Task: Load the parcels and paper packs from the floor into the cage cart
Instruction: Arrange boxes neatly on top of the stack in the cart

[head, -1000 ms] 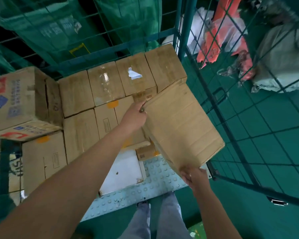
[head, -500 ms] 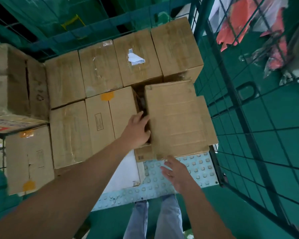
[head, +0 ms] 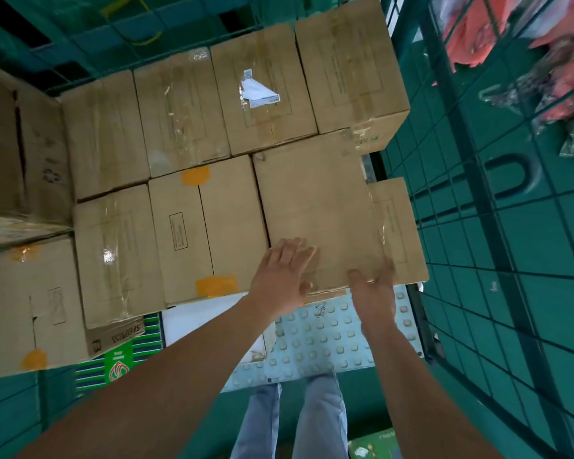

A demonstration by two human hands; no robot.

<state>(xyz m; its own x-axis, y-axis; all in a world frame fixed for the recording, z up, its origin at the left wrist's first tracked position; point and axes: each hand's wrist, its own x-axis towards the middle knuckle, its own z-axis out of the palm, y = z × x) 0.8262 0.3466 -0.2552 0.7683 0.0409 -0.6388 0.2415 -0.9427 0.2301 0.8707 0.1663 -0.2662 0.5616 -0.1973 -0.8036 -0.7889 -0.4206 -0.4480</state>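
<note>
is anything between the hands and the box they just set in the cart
Nothing visible. The left hand lies flat on the near edge of the cardboard box, and the right hand touches its near right corner, with no object between either hand and the box.

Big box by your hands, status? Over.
Both hands, left hand and right hand, flat on the box. Box seated in cart. Nothing in the way.
</note>
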